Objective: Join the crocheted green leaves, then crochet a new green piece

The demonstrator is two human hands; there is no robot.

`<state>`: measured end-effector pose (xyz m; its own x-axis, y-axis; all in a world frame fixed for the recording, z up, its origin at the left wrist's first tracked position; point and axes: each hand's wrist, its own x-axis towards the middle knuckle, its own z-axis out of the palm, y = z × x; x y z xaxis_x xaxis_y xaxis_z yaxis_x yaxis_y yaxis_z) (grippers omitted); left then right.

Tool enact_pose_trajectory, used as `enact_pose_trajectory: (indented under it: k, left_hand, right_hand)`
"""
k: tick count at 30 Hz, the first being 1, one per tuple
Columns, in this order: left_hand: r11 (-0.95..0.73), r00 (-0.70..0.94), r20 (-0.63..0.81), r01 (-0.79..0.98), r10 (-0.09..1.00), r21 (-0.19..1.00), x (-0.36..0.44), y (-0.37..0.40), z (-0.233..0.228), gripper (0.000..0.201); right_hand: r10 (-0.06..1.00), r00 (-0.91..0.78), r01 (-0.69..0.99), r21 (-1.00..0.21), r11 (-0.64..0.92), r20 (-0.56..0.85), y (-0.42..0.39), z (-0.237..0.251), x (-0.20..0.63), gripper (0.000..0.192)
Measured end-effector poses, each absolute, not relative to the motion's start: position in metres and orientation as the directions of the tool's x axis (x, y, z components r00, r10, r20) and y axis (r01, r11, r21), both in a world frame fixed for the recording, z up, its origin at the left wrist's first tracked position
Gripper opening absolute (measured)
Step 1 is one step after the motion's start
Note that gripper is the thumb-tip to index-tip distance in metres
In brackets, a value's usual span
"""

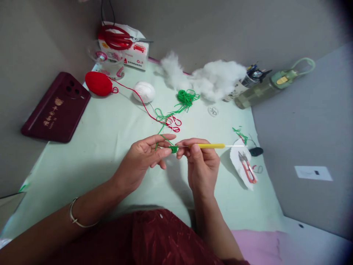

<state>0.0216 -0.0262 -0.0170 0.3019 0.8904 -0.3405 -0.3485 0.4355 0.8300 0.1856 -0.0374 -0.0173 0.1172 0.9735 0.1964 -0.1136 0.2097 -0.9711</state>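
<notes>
Centrally: L hand (pixel 143 156) pinches green crochet piece (pixel 173 149); R hand (pixel 200 162) grips yellow hook (pixel 209 146), tip at piece; snips (pixel 247 167) just right of R hand.

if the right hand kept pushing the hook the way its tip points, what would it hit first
The hook in the right hand points left, tip at the small green crochet piece. It would meet that first, then probably the left hand fingers pinching it.
</notes>
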Motion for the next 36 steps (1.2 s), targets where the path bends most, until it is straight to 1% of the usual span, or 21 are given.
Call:
enact_pose_trajectory:
  k: [2,4,6,8,10,12,15,17,19,20,21,23,25,27,28,30,36]
  left_hand:
    - [0.431,0.29,-0.345,-0.329,0.893,0.84,0.021,-0.026,-0.015,0.03]
    - [0.418,0.275,-0.34,-0.313,0.899,0.853,0.021,-0.026,-0.014,0.03]
    - [0.402,0.262,-0.332,-0.295,0.906,0.867,0.021,-0.026,-0.014,0.03]
    - [0.386,0.24,-0.325,-0.285,0.915,0.877,0.022,-0.026,-0.014,0.031]
    - [0.365,0.213,-0.313,-0.283,0.926,0.887,0.023,-0.027,-0.013,0.031]
    - [0.339,0.188,-0.295,-0.285,0.937,0.896,0.024,-0.028,-0.013,0.03]
    - [0.322,0.177,-0.278,-0.309,0.944,0.895,0.025,-0.029,-0.012,0.032]
    - [0.369,0.22,-0.305,-0.373,0.927,0.851,0.027,-0.03,-0.013,0.037]
    - [0.476,0.326,-0.357,-0.454,0.875,0.753,0.027,-0.029,-0.014,0.041]
    - [0.535,0.383,-0.382,-0.481,0.841,0.694,0.027,-0.028,-0.014,0.041]
    - [0.58,0.423,-0.403,-0.502,0.812,0.642,0.027,-0.026,-0.014,0.04]
    - [0.614,0.438,-0.431,-0.531,0.789,0.585,0.025,-0.024,-0.013,0.035]
    - [0.597,0.409,-0.436,-0.547,0.802,0.587,0.023,-0.022,-0.012,0.032]
    - [0.573,0.391,-0.419,-0.538,0.819,0.618,0.022,-0.022,-0.011,0.032]
    - [0.561,0.388,-0.406,-0.527,0.827,0.639,0.022,-0.023,-0.011,0.033]
    - [0.535,0.38,-0.381,-0.505,0.843,0.678,0.023,-0.024,-0.013,0.033]
    - [0.458,0.374,-0.304,-0.45,0.876,0.767,0.025,-0.026,-0.017,0.028]
  right_hand:
    - [0.974,0.106,-0.142,-0.967,0.214,0.2,-0.037,-0.016,0.187,0.015]
    - [0.966,0.108,-0.103,-0.964,0.245,0.234,-0.039,-0.015,0.187,0.015]
    - [0.95,0.113,0.006,-0.957,0.291,0.29,-0.041,-0.014,0.187,0.016]
    - [0.921,0.083,0.149,-0.919,0.365,0.38,-0.044,-0.013,0.187,0.018]
    - [0.869,0.019,0.281,-0.837,0.469,0.494,-0.046,-0.013,0.187,0.022]
    - [0.805,-0.058,0.387,-0.73,0.564,0.591,-0.047,-0.015,0.187,0.026]
    - [0.746,-0.166,0.529,-0.58,0.619,0.645,-0.049,-0.02,0.187,0.031]
    - [0.724,-0.21,0.629,-0.477,0.614,0.657,-0.051,-0.024,0.187,0.032]
    - [0.705,-0.212,0.691,-0.406,0.598,0.677,-0.053,-0.028,0.186,0.035]
    - [0.701,-0.198,0.69,-0.411,0.596,0.685,-0.053,-0.028,0.186,0.034]
    - [0.71,-0.16,0.663,-0.458,0.592,0.686,-0.052,-0.027,0.186,0.033]
    - [0.758,-0.019,0.528,-0.637,0.561,0.652,-0.05,-0.023,0.185,0.026]
    - [0.822,0.128,0.307,-0.81,0.5,0.556,-0.046,-0.018,0.185,0.021]
    - [0.884,0.174,0.12,-0.9,0.419,0.434,-0.041,-0.015,0.186,0.018]
    - [0.907,0.165,0.064,-0.922,0.382,0.388,-0.04,-0.015,0.185,0.017]
    - [0.933,0.148,0.029,-0.944,0.328,0.328,-0.039,-0.015,0.185,0.016]
    - [0.931,0.107,0.114,-0.935,0.337,0.348,-0.04,-0.016,0.183,0.015]
